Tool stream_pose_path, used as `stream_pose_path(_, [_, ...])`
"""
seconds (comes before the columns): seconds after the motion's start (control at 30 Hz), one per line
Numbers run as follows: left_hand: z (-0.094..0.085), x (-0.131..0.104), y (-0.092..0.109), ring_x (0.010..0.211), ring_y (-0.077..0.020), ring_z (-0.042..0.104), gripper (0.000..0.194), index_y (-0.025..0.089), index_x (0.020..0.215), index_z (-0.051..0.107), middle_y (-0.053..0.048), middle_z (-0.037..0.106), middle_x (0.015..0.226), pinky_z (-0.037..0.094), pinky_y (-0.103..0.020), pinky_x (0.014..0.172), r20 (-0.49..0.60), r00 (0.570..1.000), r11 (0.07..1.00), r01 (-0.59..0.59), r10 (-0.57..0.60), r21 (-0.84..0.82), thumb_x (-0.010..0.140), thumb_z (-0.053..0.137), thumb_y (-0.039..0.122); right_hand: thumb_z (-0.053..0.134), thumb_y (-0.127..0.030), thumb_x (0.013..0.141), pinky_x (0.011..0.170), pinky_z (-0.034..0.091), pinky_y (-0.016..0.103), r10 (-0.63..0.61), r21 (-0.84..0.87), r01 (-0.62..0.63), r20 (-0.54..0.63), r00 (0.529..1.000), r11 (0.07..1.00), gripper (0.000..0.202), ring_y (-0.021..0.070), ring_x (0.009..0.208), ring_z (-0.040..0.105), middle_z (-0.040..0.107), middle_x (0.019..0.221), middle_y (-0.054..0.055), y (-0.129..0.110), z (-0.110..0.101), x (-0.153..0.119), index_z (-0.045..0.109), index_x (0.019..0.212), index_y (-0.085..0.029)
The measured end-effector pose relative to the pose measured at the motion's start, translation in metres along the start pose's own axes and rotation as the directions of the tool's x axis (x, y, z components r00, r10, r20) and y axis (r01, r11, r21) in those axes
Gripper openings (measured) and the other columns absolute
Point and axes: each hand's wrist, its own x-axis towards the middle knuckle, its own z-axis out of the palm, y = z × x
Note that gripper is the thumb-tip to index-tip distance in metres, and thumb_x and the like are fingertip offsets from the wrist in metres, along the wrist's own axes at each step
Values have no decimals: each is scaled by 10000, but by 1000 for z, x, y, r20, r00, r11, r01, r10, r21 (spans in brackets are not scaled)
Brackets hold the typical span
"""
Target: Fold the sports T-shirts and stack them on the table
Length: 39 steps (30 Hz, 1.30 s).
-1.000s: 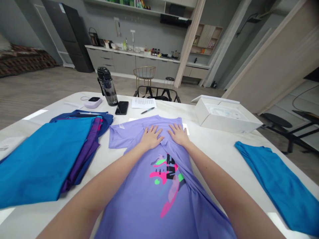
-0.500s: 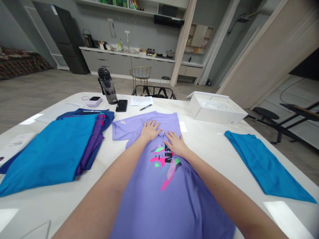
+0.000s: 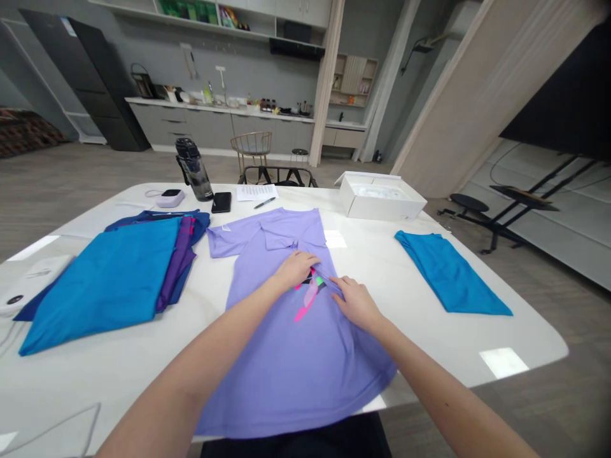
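Note:
A lavender T-shirt lies on the white table, its near hem at the front edge and one sleeve spread to the left. The other side is folded inward over the chest, near the collar. My left hand has its fingers curled on the shirt at the colourful print, which it partly covers. Just to the right, my right hand pinches the fabric at the shirt's right side. A raised fold of cloth runs between the two hands.
A pile of blue and purple clothes lies at left, a folded blue garment at right. Along the back are a water bottle, a phone, a pen, a paper sheet and a white box.
Both hands have moved from lying flat near the collar down toward the print, and their fingers have closed on the fabric. The view has shifted, showing the shirt's hem and table's front edge.

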Motion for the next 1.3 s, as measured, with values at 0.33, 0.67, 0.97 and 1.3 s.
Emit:
stream_pose_path(0.33, [1, 1, 34, 1134, -244, 554, 319, 241, 1221, 655, -90, 623, 1209, 392, -387, 947, 62, 998, 992, -41, 33, 123, 942, 513, 179, 575, -436, 939, 841, 419, 367, 277, -109, -263, 137, 951, 959, 274, 308, 1063, 658, 729, 1067, 132, 31, -22, -79, 674, 979, -184])
stream_pose_path(0.67, [-8, -6, 49, 1046, -271, 525, 246, 200, 1001, 619, -98, 629, 1076, 364, -432, 909, -42, 999, 991, 14, -9, 136, 824, 518, 62, 606, -287, 904, 714, 372, 271, 207, 177, -224, 108, 972, 959, 138, 229, 910, 679, 738, 967, 54, -13, -69, -143, 658, 1021, -233])
stream_pose_path(0.97, [-41, -88, 85, 1004, -247, 522, 225, 238, 1076, 657, -68, 622, 1052, 336, -425, 934, 32, 975, 964, -223, 221, 148, 908, 536, 151, 715, -229, 856, 685, 386, 250, -224, 413, 140, 162, 961, 900, 179, 153, 743, 616, 679, 825, -7, -92, -40, -160, 693, 1033, -229])
stream_pose_path(1.3, [-40, -176, 165, 950, -209, 506, 230, 286, 1125, 701, -58, 568, 996, 358, -354, 890, 138, 968, 978, -207, 210, -35, 1007, 505, 306, 675, -393, 933, 906, 457, 364, -262, 276, 240, 45, 964, 931, 238, 238, 1018, 626, 672, 1064, 77, -44, -9, -186, 691, 1112, -236])
